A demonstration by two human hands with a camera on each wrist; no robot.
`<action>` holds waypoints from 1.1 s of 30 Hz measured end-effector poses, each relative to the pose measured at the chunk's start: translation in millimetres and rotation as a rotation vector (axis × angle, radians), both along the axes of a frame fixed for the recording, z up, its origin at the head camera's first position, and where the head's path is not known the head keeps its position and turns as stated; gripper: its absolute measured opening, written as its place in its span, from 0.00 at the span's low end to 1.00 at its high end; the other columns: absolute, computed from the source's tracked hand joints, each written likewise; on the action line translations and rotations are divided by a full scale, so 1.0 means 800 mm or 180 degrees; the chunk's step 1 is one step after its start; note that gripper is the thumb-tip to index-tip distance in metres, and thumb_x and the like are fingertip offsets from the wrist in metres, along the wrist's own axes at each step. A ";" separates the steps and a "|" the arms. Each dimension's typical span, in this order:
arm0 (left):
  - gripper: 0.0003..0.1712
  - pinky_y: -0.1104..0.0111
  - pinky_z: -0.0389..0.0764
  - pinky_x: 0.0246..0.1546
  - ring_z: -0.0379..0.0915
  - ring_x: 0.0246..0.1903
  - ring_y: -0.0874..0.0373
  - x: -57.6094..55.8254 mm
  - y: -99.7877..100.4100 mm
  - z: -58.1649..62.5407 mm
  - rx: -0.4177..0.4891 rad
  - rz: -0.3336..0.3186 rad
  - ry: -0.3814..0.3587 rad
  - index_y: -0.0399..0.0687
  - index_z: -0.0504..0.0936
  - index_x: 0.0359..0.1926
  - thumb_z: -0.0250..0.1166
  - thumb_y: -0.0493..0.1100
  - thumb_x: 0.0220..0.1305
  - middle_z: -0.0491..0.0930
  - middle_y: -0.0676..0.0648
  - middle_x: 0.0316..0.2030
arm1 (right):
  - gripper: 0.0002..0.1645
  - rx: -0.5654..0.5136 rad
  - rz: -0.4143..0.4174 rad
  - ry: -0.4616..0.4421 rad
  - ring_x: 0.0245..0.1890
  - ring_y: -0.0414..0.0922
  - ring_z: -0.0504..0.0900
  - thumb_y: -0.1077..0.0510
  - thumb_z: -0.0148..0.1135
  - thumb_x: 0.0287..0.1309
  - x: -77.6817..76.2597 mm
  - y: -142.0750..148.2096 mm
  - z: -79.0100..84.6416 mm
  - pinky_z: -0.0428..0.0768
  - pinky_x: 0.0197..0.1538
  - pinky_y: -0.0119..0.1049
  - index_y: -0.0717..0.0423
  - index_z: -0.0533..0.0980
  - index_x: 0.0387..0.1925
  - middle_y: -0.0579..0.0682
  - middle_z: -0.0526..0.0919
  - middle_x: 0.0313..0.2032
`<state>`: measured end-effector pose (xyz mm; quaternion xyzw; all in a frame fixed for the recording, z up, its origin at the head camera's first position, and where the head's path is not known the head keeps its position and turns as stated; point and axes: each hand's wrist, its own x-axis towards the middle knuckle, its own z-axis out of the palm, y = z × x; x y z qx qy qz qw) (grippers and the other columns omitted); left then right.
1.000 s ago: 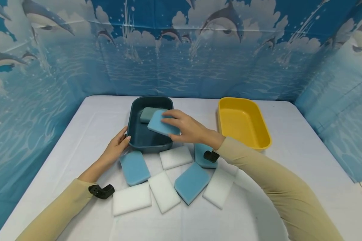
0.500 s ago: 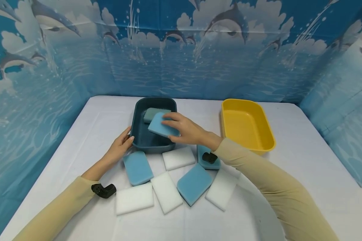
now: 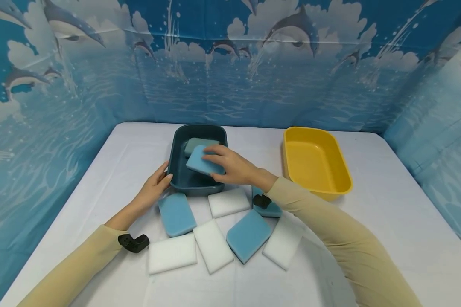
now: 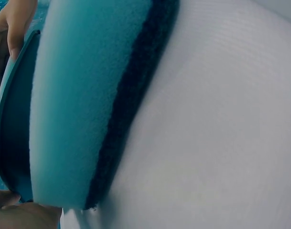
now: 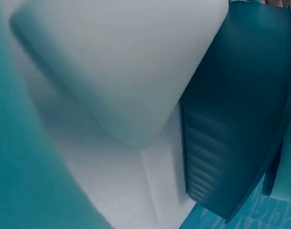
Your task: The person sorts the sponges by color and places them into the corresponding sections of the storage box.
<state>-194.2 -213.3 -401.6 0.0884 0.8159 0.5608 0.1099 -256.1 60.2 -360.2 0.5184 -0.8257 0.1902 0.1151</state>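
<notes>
Gripping bin [image 3: 188, 177] with left hand [image 3: 155, 183], pinching blue sponge [image 3: 197, 160] with right hand [image 3: 234, 165]; best steady the former, lower the latter flat beside teal sponge [image 3: 194, 145].

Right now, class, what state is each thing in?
Dark tray: upright, open-topped.
Inner sponge: lying in the dark tray, partly hidden.
Held sponge: gripped, over the dark tray.
Right fingers: gripping the held sponge.
Left fingers: touching the dark tray's left side.
Yellow tray: upright, open-topped.
Three blue sponges: lying on the table.
Four white pads: lying on the table.
</notes>
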 end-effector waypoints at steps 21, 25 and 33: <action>0.36 0.50 0.59 0.67 0.47 0.70 0.36 0.000 -0.001 -0.006 0.0059 -0.0030 0.0076 0.43 0.35 0.74 0.41 0.48 0.75 0.43 0.29 0.71 | 0.27 0.0115 -0.0046 0.0097 0.63 0.52 0.68 0.54 0.61 0.57 -0.008 -0.015 -0.007 0.72 0.64 0.41 0.60 0.72 0.58 0.59 0.69 0.62; 0.36 0.50 0.59 0.67 0.47 0.70 0.36 0.000 0.000 -0.005 0.0068 -0.0036 0.0078 0.43 0.35 0.74 0.41 0.47 0.75 0.43 0.28 0.71 | 0.25 0.0164 -0.0123 0.0021 0.62 0.51 0.70 0.58 0.59 0.60 -0.010 -0.015 -0.007 0.74 0.61 0.40 0.59 0.71 0.59 0.58 0.68 0.63; 0.36 0.50 0.59 0.67 0.48 0.70 0.37 -0.002 -0.002 -0.005 0.0052 -0.0040 0.0080 0.44 0.35 0.74 0.41 0.47 0.75 0.44 0.29 0.71 | 0.25 0.0172 -0.0156 -0.0071 0.61 0.51 0.71 0.62 0.59 0.59 -0.011 -0.011 -0.005 0.76 0.58 0.40 0.59 0.71 0.59 0.58 0.68 0.63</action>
